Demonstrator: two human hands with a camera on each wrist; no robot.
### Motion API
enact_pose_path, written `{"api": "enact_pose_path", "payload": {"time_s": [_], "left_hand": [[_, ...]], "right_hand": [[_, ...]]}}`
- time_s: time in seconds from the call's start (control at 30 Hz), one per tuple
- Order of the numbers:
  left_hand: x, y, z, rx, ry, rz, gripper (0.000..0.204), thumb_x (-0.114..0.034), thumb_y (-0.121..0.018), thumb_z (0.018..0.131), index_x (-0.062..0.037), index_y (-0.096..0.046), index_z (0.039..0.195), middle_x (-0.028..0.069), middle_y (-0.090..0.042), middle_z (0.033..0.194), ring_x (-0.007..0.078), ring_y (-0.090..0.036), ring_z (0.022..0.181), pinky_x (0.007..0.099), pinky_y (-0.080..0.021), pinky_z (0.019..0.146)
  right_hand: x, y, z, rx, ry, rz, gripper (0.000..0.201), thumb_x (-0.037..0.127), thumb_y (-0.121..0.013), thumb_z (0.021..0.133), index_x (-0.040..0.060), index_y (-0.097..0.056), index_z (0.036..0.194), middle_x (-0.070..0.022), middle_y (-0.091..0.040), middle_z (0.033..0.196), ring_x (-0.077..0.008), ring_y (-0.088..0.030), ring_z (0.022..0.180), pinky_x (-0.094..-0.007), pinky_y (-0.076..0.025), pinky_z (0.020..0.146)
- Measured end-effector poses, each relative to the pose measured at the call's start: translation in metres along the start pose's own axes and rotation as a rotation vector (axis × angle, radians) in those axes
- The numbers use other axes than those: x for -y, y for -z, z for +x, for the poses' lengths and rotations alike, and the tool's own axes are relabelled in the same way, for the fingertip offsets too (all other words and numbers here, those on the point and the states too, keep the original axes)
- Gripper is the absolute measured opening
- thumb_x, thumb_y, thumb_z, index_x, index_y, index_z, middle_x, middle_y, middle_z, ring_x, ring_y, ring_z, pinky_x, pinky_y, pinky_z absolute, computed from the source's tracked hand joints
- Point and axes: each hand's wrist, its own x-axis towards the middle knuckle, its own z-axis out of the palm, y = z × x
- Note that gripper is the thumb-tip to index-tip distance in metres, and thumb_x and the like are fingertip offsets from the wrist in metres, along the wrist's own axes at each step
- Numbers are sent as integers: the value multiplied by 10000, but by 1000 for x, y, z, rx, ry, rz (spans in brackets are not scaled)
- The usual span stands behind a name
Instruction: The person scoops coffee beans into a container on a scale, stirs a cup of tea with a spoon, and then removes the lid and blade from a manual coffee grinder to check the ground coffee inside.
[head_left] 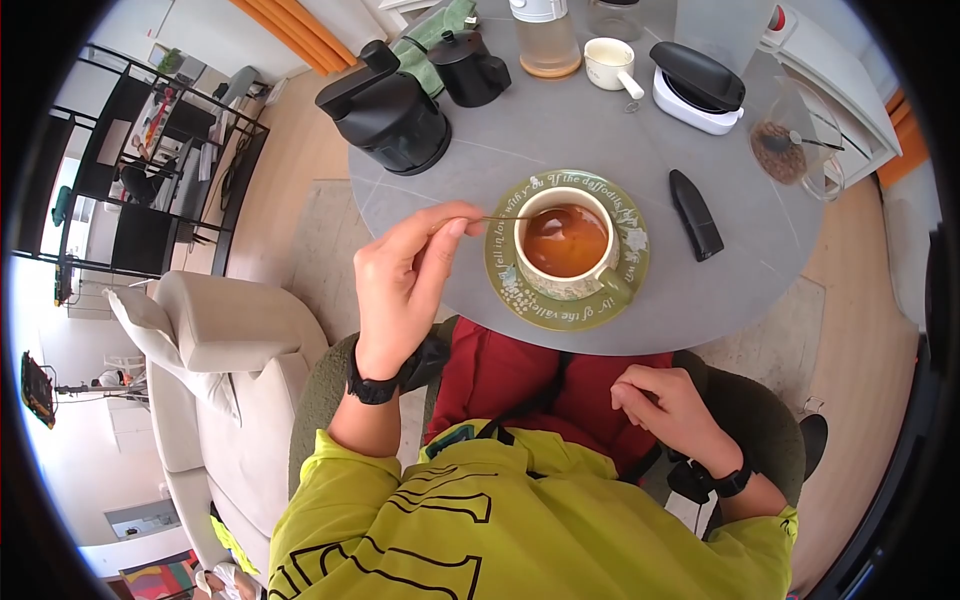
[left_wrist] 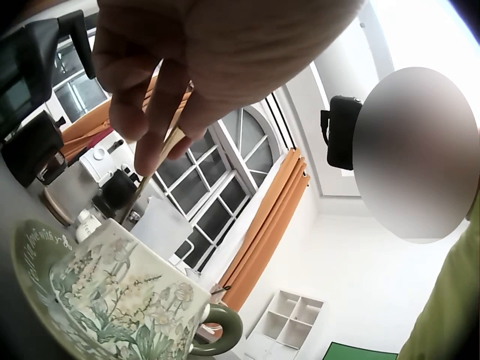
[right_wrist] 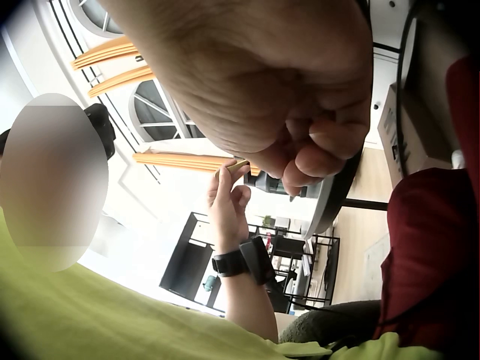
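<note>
My left hand pinches the thin handle of a spoon between thumb and fingers. The spoon's far end dips into amber-brown tea in a cream cup with a green handle. Flowers decorate the outer wall of this cup, seen from the side in the left wrist view. Beneath it lies a green saucer with white lettering, close to the table's near edge. My right hand rests at the lap over red trousers, its fingers loosely curled and holding nothing.
On the grey round table stand a black kettle, a black moka pot, a glass jar and a small white cup. A black-and-white device, a black pouch-like case and a clear container are to the right.
</note>
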Motion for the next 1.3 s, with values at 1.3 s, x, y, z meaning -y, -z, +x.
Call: {"api": "enact_pose_path", "payload": {"time_s": [1.3], "left_hand": [[21,21,-8,104,282,-463,249,-118,-505,969,22,-636,1129,106,-701,969,51,-476,599,182,-414,583]], "right_hand": [[-3,-4,1,10,-19,-9,168,116,-550,929,0,-572,810,-60,-598,652,-136,-557,520,-267,-429,500]]}}
